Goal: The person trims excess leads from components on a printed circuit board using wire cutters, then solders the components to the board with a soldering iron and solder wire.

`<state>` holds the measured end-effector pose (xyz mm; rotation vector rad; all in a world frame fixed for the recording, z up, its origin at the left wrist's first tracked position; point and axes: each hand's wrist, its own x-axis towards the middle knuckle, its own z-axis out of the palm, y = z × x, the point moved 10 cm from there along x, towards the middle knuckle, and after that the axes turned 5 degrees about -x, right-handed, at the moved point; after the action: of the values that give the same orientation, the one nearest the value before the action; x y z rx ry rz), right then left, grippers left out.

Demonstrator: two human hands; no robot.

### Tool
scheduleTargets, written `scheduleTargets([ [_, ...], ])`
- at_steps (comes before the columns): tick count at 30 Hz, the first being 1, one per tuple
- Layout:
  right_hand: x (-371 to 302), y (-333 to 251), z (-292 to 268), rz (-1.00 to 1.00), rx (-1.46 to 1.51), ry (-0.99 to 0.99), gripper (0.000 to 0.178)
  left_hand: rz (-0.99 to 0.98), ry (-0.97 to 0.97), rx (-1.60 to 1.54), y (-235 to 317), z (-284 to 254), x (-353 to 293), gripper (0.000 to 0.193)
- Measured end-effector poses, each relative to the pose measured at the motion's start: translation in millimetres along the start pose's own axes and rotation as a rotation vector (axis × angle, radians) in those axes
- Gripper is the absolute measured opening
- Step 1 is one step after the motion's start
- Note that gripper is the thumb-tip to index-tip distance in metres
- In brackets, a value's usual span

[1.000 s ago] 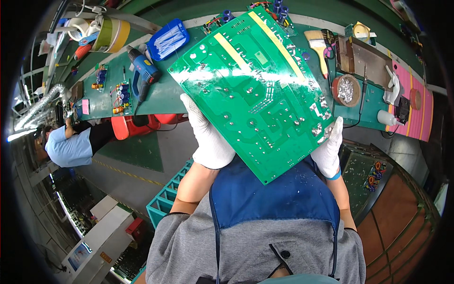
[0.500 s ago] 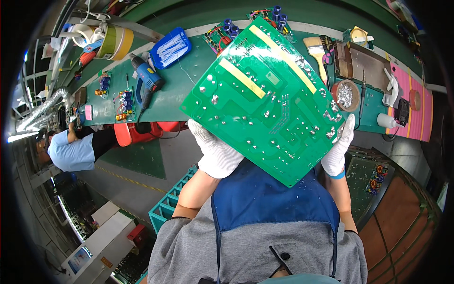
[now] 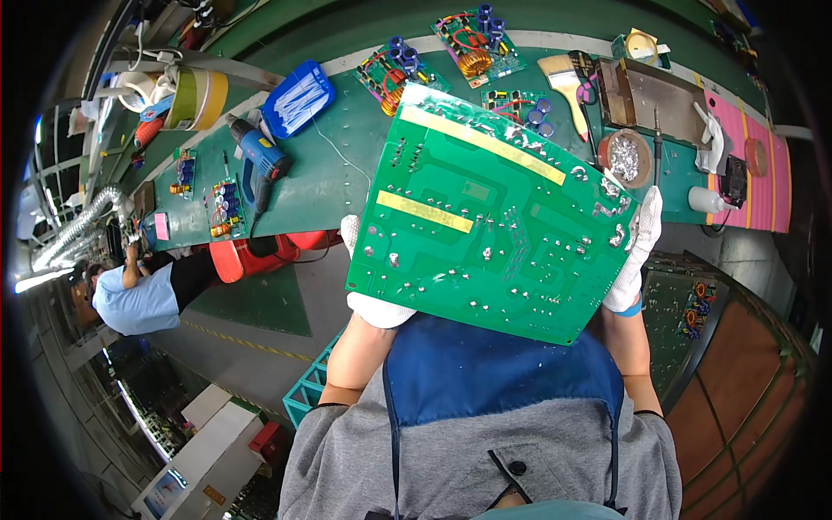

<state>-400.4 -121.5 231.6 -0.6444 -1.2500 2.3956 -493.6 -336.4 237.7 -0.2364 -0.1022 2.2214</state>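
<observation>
A large green circuit board (image 3: 503, 238) is held up in front of my chest, its soldered side facing me. Two yellow tape strips (image 3: 425, 211) run across it, and shiny solder joints dot its surface. My left hand (image 3: 380, 309), in a white glove, grips the board's left edge; most of its fingers are hidden behind the board. At the right edge my gloved right hand (image 3: 637, 251) clasps the board, fingers along the side and partly behind. Whatever is mounted on the board's far side is hidden.
Beyond the board, several smaller populated boards (image 3: 475, 45) lie on the green bench (image 3: 334, 186). A heat gun (image 3: 260, 160) and blue tray (image 3: 299, 100) are left; a brush (image 3: 565, 87), solder-scrap bowl (image 3: 626, 160), soldering iron (image 3: 657, 143) and bottle (image 3: 706, 200) are right. A person (image 3: 137, 295) works far left.
The circuit board has turned clockwise and come lower, nearer my body, so its long edges lie flatter. More of the small boards behind it now shows. Both hands keep their hold.
</observation>
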Motion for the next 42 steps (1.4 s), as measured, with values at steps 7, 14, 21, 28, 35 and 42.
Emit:
scheduleTargets([
  [7,3.9,5.9,-9.4,0.028,0.037,0.044,0.051,-0.075,0.132,0.024,3.9,-27.4,-18.3,0.073],
  [14,-6.1,7.5,-15.8,0.057,-0.087,0.133,0.056,-0.064,0.081,0.117,-0.1,-14.6,-21.6,0.063],
  [21,-5.2,5.7,-20.1,0.037,-0.137,0.173,0.055,-0.061,0.024,0.218,-4.3,-7.3,-25.5,0.053],
  [28,-4.5,1.2,-30.4,0.015,-0.188,0.219,0.054,-0.053,0.052,0.212,-6.3,-7.1,-26.7,0.046],
  [35,-6.4,-0.3,-33.7,-0.006,-0.236,0.26,0.053,-0.056,0.102,0.104,-6.3,-14.0,-27.6,0.051],
  [42,-0.3,-3.1,-39.3,-0.031,-0.284,0.306,0.053,-0.066,0.156,-0.022,-7.9,-22.6,-26.9,0.059],
])
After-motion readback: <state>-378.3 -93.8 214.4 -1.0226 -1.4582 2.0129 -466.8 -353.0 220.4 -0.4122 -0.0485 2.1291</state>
